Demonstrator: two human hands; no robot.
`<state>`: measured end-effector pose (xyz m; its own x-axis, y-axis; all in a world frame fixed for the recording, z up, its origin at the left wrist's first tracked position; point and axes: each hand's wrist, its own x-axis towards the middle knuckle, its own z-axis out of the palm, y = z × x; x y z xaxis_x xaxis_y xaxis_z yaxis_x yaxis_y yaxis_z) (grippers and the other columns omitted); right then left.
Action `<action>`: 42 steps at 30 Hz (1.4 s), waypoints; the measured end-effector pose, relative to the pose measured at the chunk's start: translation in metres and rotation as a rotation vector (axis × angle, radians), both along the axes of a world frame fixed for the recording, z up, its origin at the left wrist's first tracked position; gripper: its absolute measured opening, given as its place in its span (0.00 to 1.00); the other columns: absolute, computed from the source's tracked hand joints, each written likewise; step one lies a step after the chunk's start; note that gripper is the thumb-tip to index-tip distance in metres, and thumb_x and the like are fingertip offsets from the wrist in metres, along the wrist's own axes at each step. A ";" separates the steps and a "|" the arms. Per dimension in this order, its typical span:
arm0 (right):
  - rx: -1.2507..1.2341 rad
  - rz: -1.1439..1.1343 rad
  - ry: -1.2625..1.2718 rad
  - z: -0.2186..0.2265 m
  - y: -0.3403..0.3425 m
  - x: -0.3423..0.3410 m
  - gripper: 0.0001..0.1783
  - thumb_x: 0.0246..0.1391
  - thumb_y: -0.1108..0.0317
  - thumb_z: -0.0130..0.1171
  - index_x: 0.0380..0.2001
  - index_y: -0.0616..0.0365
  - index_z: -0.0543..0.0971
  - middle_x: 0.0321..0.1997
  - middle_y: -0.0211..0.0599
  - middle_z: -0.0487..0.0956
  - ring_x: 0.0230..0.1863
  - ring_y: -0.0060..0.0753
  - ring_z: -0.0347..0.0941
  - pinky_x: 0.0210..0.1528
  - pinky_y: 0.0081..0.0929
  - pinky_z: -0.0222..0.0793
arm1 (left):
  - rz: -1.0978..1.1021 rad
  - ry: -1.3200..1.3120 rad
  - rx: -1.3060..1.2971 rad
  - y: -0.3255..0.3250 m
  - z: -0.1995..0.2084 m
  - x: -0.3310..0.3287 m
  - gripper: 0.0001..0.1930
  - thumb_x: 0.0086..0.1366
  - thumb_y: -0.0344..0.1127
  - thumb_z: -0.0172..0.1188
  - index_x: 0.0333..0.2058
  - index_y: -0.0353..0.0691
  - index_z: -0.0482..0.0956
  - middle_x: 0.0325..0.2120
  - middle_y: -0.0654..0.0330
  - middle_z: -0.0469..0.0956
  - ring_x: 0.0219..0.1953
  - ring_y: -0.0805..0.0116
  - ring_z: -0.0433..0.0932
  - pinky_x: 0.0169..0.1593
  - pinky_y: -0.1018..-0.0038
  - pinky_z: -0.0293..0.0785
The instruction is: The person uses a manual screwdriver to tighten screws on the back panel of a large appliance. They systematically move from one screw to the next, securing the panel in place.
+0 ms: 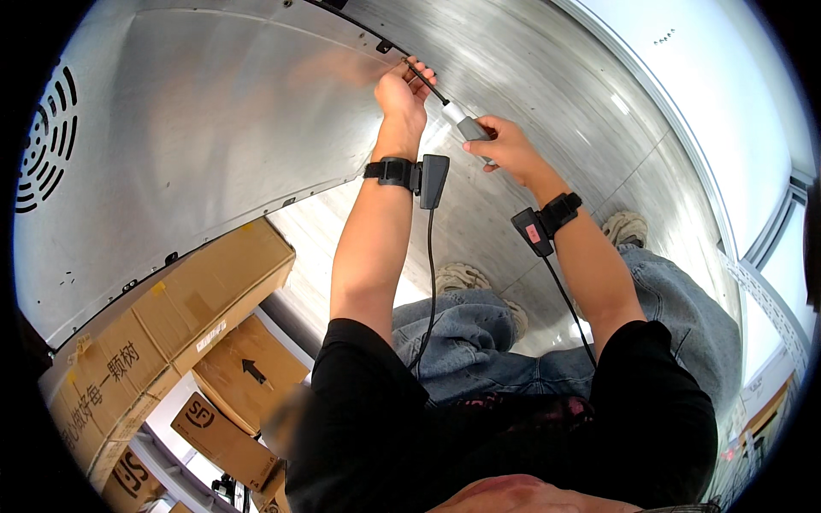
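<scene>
A screwdriver point(456, 112) with a grey and white handle and a long dark shaft slants up and left toward the edge of a large silver metal panel point(248, 111). My right hand point(506, 150) is closed round its handle. At the tip end, my left hand point(404, 96) has its thumb and fingers curled about the shaft, right beside the panel's edge. The fingers partly hide the tip, so whether a screw sits there cannot be made out. A small black bracket point(384, 47) is fixed on that edge, just above and left of my left fingers.
Cardboard boxes point(248, 368) stand at the lower left, a long one point(162, 333) beside the panel. Grey wood-look floor point(547, 94) lies under my hands and shoes. White panels point(727, 111) rise on the right. Black wrist devices point(434, 181) trail cables along both my arms.
</scene>
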<state>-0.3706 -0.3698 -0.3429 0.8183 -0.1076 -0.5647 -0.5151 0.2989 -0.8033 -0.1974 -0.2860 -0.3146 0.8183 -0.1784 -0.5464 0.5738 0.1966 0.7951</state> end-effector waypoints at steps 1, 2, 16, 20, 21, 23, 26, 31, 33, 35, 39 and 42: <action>0.020 -0.008 0.006 0.001 0.000 0.001 0.30 0.48 0.62 0.63 0.54 0.59 0.68 0.40 0.36 0.75 0.38 0.26 0.73 0.30 0.25 0.73 | 0.007 0.008 -0.010 0.000 0.000 0.001 0.10 0.63 0.28 0.45 0.38 0.28 0.72 0.28 0.54 0.74 0.26 0.63 0.75 0.31 0.68 0.76; 0.039 -0.015 0.011 0.002 0.000 0.001 0.31 0.48 0.62 0.63 0.54 0.61 0.67 0.42 0.39 0.74 0.39 0.27 0.73 0.30 0.25 0.73 | 0.015 0.016 -0.020 0.001 -0.001 0.001 0.10 0.63 0.28 0.46 0.38 0.28 0.72 0.28 0.54 0.74 0.26 0.63 0.75 0.31 0.67 0.76; -0.016 -0.073 -0.049 -0.004 0.003 0.004 0.30 0.46 0.68 0.64 0.53 0.62 0.67 0.41 0.40 0.74 0.37 0.27 0.72 0.33 0.25 0.72 | 0.004 0.016 0.023 0.001 -0.005 0.002 0.11 0.65 0.32 0.44 0.37 0.32 0.74 0.26 0.57 0.75 0.25 0.65 0.75 0.31 0.68 0.75; 0.063 -0.090 0.018 0.016 0.005 0.004 0.30 0.48 0.64 0.62 0.54 0.62 0.67 0.37 0.38 0.76 0.35 0.28 0.73 0.31 0.27 0.72 | -0.020 0.003 0.047 0.003 -0.004 0.001 0.12 0.66 0.33 0.41 0.38 0.33 0.73 0.28 0.57 0.74 0.29 0.64 0.74 0.34 0.68 0.74; 0.129 -0.069 0.050 0.018 0.004 0.005 0.30 0.49 0.63 0.62 0.54 0.62 0.66 0.36 0.38 0.76 0.34 0.28 0.73 0.31 0.27 0.72 | -0.028 -0.004 0.052 0.002 -0.003 0.000 0.13 0.67 0.33 0.39 0.38 0.33 0.72 0.29 0.57 0.74 0.30 0.64 0.74 0.36 0.68 0.74; 0.252 -0.129 0.027 0.004 -0.001 0.003 0.28 0.51 0.59 0.60 0.53 0.58 0.68 0.36 0.35 0.76 0.35 0.27 0.72 0.33 0.28 0.72 | -0.034 0.001 0.043 -0.002 0.000 -0.002 0.13 0.67 0.33 0.39 0.38 0.33 0.72 0.29 0.57 0.74 0.30 0.64 0.74 0.35 0.68 0.74; 0.138 -0.184 0.008 -0.013 0.010 0.004 0.27 0.52 0.59 0.60 0.53 0.57 0.69 0.36 0.35 0.76 0.36 0.26 0.72 0.34 0.28 0.72 | -0.031 0.008 0.050 -0.002 -0.001 -0.001 0.14 0.67 0.34 0.39 0.38 0.33 0.72 0.29 0.58 0.74 0.30 0.65 0.74 0.35 0.68 0.74; -0.085 -0.090 -0.045 -0.008 0.008 0.006 0.26 0.48 0.64 0.63 0.49 0.64 0.70 0.35 0.39 0.76 0.35 0.29 0.74 0.29 0.26 0.72 | 0.005 0.008 0.064 -0.001 -0.002 0.000 0.13 0.68 0.34 0.41 0.36 0.34 0.73 0.27 0.58 0.76 0.26 0.66 0.75 0.30 0.69 0.74; -0.144 -0.144 -0.086 -0.003 0.010 0.005 0.26 0.48 0.64 0.63 0.47 0.64 0.69 0.35 0.39 0.76 0.33 0.28 0.74 0.27 0.25 0.71 | -0.002 0.004 0.066 -0.001 -0.003 0.000 0.12 0.68 0.34 0.41 0.36 0.34 0.73 0.27 0.58 0.76 0.26 0.66 0.75 0.30 0.70 0.73; -0.119 -0.087 -0.051 0.004 0.009 0.005 0.25 0.48 0.64 0.64 0.46 0.63 0.68 0.37 0.40 0.75 0.33 0.27 0.73 0.26 0.25 0.69 | 0.005 0.012 0.053 0.000 -0.005 0.001 0.12 0.68 0.34 0.42 0.36 0.35 0.73 0.27 0.59 0.76 0.26 0.67 0.75 0.30 0.70 0.73; 0.023 -0.154 -0.033 -0.001 0.009 0.007 0.25 0.46 0.66 0.65 0.45 0.61 0.66 0.39 0.41 0.74 0.32 0.25 0.71 0.24 0.25 0.68 | 0.008 0.029 0.037 -0.001 -0.008 0.001 0.10 0.67 0.34 0.44 0.37 0.36 0.74 0.27 0.60 0.76 0.27 0.67 0.75 0.31 0.70 0.73; 0.118 -0.304 -0.055 -0.017 0.012 0.005 0.26 0.44 0.68 0.66 0.46 0.60 0.66 0.38 0.39 0.73 0.30 0.26 0.71 0.25 0.24 0.68 | 0.016 0.060 0.025 -0.001 -0.005 0.000 0.10 0.67 0.34 0.45 0.38 0.36 0.74 0.28 0.60 0.76 0.28 0.67 0.76 0.31 0.70 0.73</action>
